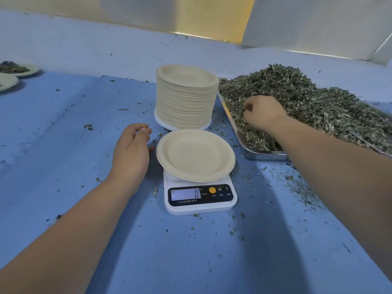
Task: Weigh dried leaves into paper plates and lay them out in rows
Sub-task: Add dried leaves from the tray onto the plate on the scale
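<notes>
Blue cloth [63, 145] leaf-littered, cream wall [148, 9] behind; left hand [132, 153] fingers [144, 132] loose, right hand [263, 113] pinching leaves [318, 107].

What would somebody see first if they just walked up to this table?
Probably the big heap of dried leaves in the metal tray on the right, with the right hand grabbing into it. Next, the tall stack of paper plates in the middle, and in front of it one empty plate on a white scale showing 0.
</notes>
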